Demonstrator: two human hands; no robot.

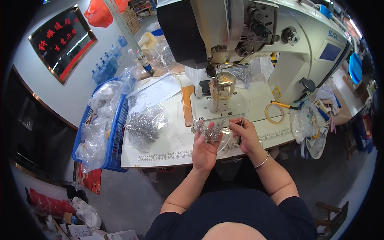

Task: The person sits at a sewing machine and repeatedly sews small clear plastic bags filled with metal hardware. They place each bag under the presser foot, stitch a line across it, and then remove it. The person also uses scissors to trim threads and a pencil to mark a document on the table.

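Left hand (pixel 205 152) holding silver trim (pixel 212 130), near table edge (pixel 168 162), tape ring (pixel 265 113) apart

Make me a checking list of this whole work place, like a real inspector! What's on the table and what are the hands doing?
Surface: white table, with a ruler strip near its front edge and a big sewing machine standing over it.
Job's things: a sparkly silvery piece; a clear bag of silvery bits lies left of it.
Clutter: papers, tape roll, and a blue basket full of plastic bags at the left.
Hands: left hand holds the sparkly piece, palm up; right hand pinches a thin dark thing, too small to name.
Cables: nothing seen for sure.
Surroundings: blue water jugs, framed wall sign.
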